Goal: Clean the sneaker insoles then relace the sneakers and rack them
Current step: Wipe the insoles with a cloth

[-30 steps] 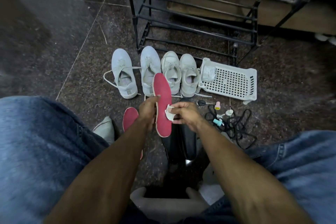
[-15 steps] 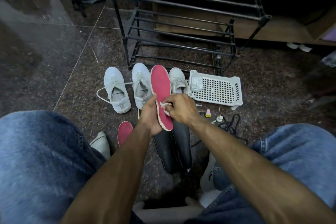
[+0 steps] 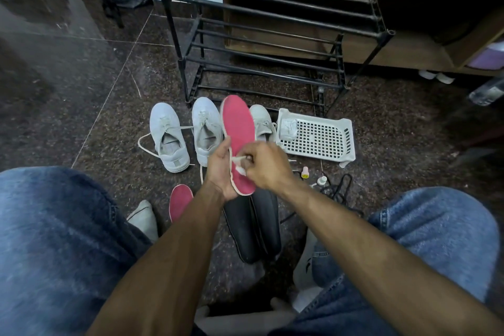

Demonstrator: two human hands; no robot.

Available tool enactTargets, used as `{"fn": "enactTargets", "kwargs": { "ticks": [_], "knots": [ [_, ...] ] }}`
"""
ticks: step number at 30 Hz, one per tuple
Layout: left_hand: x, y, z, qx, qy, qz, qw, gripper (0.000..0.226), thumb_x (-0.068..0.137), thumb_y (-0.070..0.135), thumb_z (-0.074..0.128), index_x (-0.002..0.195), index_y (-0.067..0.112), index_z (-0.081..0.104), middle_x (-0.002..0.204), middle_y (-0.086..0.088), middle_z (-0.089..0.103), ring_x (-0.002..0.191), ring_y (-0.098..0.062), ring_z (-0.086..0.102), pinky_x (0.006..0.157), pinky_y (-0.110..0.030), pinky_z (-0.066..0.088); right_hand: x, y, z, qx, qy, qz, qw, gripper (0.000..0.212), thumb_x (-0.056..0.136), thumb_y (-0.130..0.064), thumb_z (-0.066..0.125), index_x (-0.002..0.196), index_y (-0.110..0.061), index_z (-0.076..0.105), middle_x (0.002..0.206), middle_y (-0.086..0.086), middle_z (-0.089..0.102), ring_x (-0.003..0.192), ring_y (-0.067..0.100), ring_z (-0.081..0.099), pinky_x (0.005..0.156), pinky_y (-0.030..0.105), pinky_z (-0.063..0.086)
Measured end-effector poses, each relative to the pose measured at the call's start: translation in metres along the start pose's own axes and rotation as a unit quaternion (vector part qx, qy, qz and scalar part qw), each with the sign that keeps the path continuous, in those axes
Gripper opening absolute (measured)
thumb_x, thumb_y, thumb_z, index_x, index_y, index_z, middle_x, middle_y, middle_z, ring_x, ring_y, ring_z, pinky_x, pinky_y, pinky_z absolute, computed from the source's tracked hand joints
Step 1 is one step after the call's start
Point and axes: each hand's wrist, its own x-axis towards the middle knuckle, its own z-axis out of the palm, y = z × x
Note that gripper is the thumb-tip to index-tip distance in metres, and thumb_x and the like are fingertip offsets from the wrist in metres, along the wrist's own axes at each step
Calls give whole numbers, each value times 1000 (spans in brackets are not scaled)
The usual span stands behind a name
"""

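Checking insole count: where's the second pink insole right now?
In the head view, the second pink insole lies on the floor left of centre, beside the black insoles, partly hidden by the left forearm.

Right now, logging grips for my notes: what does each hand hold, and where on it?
Left hand grips the pink insole by its heel-end edge. Right hand pinches a small white wipe against the insole's face.

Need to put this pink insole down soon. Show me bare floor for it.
Bare floor lies left of the leftmost sneaker, and more right of the white basket. It is crowded below the basket, where small bottles and black laces lie.
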Motion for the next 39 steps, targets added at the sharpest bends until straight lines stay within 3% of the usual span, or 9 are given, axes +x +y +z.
{"fn": "enactTargets", "kwargs": {
  "ticks": [5, 13, 16, 19, 22, 24, 28, 33, 39],
  "knots": [
    [-6, -2, 6, 16, -16, -1, 1000, 45, 98, 39, 37, 108, 10, 70, 95, -8, 73, 87, -23, 70, 81, -36, 56, 25, 4, -15, -50, 63, 51, 995, 20, 91, -24, 60, 106, -22, 73, 107, 5, 72, 98, 28, 65, 86, 39, 53],
    [-3, 3, -2, 17, -16, -3, 1000, 55, 90, 44, 45, 113, -1, 66, 106, -18, 66, 104, -31, 62, 96, -42, 48, -7, 8, -25, 77, -211, -54, 973, 12, 82, -8, 72, 92, -12, 77, 88, 2, 71, 71, 14, 65, 67, 31, 56],
    [-3, 4, -5, 11, -25, -7, 1000, 48, 86, 42, 49, 110, 6, 70, 110, -13, 67, 99, -28, 62, 90, -41, 49, -3, 13, -46, 265, -104, 13, 958, 10, 84, 4, 69, 93, 0, 73, 74, 7, 68, 45, 3, 54, 43, 17, 43],
    [-4, 3, -4, 8, -27, -7, 1000, 50, 84, 44, 48, 117, 9, 64, 115, -13, 65, 98, -29, 63, 79, -42, 54, -3, 15, -48, 315, -71, 53, 945, 13, 85, 2, 68, 98, -1, 69, 76, 16, 68, 43, 2, 56, 38, 18, 42],
    [-4, 1, -1, 11, -20, -10, 1000, 55, 88, 51, 47, 103, 3, 69, 91, -15, 70, 80, -28, 67, 75, -38, 56, -11, 14, -21, 203, -135, 45, 969, 23, 82, -3, 73, 104, -8, 71, 72, -3, 66, 45, -3, 54, 43, 17, 43],
    [-5, 0, 1, 7, -19, -8, 1000, 61, 91, 56, 43, 96, 1, 70, 84, -15, 70, 75, -26, 68, 74, -35, 57, -13, 10, -4, 120, -81, 0, 989, 18, 80, -10, 73, 97, -14, 75, 65, -16, 58, 52, -3, 53, 53, 21, 44],
    [-5, -1, 1, -25, -36, -7, 999, 57, 96, 53, 38, 104, 6, 70, 94, -12, 71, 86, -24, 70, 83, -37, 56, 3, 0, -5, -20, -4, -68, 997, 15, 87, -24, 65, 98, -19, 74, 93, -3, 66, 86, 20, 61, 75, 36, 51],
    [-7, -4, 9, 2, -36, -11, 999, 49, 96, 53, 39, 115, 16, 65, 103, -10, 70, 94, -26, 68, 86, -42, 52, 29, -2, -22, -9, 51, 22, 998, 22, 88, -27, 66, 109, -23, 73, 110, -1, 70, 98, 23, 64, 83, 35, 51],
    [1, -1, -7, -21, -24, 3, 999, 64, 95, 57, 40, 103, 1, 70, 95, -14, 71, 114, -30, 59, 94, -44, 49, -12, -1, -6, 72, -140, -24, 987, 13, 83, -16, 71, 94, -19, 76, 90, -2, 72, 89, 20, 66, 83, 38, 54]
  ]
}}
